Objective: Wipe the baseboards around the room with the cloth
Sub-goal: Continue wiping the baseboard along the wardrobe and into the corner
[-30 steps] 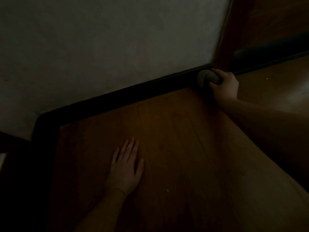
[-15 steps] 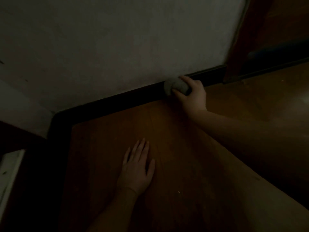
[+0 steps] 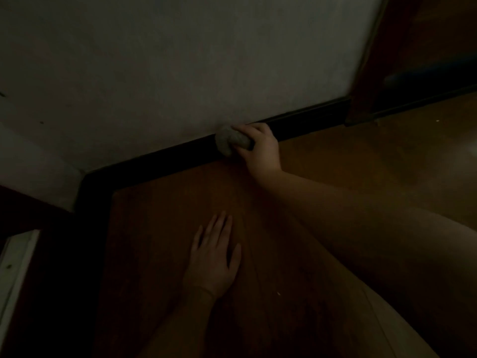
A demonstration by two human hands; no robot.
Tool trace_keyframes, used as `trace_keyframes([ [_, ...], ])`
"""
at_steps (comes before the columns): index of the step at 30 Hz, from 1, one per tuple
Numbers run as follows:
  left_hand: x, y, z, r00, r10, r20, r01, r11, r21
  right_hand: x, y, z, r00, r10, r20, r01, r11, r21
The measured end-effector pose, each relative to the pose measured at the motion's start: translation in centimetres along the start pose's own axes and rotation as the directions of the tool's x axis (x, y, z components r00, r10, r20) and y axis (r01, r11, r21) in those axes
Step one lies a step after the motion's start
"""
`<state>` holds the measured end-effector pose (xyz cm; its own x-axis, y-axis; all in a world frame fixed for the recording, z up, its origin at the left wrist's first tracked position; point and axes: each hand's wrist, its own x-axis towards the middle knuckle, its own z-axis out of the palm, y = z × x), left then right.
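Observation:
The room is dim. A dark baseboard [image 3: 165,157] runs along the foot of a pale wall, from a corner at the left up to a door frame at the right. My right hand [image 3: 260,148] is shut on a bunched grey cloth [image 3: 229,139], and the cloth presses against the baseboard's upper edge about midway along it. My left hand [image 3: 214,257] lies flat on the wooden floor, fingers spread, palm down, well below the baseboard and holding nothing.
The brown wooden floor [image 3: 322,161] stretches right towards a dark wooden door frame [image 3: 366,73]. A second stretch of dark baseboard [image 3: 90,223] turns down from the corner at the left. A pale panel edge [image 3: 15,264] shows at the far left.
My right hand has slid the cloth leftward along the baseboard, away from the door frame towards the corner. The view has shifted left with it. My left hand stays planted on the floor.

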<state>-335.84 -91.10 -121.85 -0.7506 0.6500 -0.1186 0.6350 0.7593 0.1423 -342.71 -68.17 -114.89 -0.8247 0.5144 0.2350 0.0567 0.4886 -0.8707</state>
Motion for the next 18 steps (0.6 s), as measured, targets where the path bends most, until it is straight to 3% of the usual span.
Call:
trace_keyframes([
  [13, -0.1, 0.1, -0.3, 1.0, 0.002, 0.016, -0.002, 1.0, -0.017, 3.1, 8.9, -16.1, 0.92, 0.182, -0.347, -0.244, 0.959, -0.143],
  [18, -0.1, 0.4, -0.7, 0.999, -0.009, 0.034, 0.009, 1.0, 0.012, 3.6, 10.5, -18.2, 0.871, 0.229, -0.434, -0.293, 0.952, -0.085],
])
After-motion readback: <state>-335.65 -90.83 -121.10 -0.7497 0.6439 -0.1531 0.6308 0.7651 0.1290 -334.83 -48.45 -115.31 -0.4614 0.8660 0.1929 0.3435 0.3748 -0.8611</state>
